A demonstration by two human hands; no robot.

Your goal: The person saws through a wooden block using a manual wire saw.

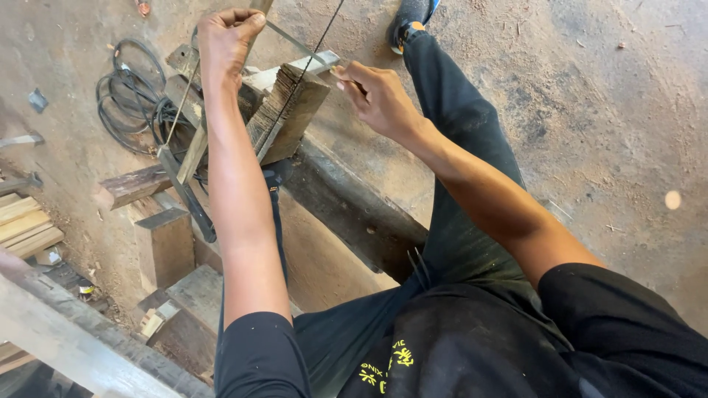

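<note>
My left hand (225,37) is raised and closed around the upper part of a wooden frame saw (193,151). The saw's thin blade (276,121) runs down across a dark wooden block (291,110) that stands tilted on a long dark beam (354,210). My right hand (376,96) is right beside the block's upper right edge, fingers curled and touching it near the thin dark cord (324,33) of the saw. I cannot tell whether those fingers pinch the cord.
A coil of black cable (133,103) lies on the dusty floor at left. Wooden blocks (166,247) and stacked pale slats (26,225) sit lower left, with a grey plank (66,343) along the bottom edge. My leg and shoe (409,18) stretch along the beam.
</note>
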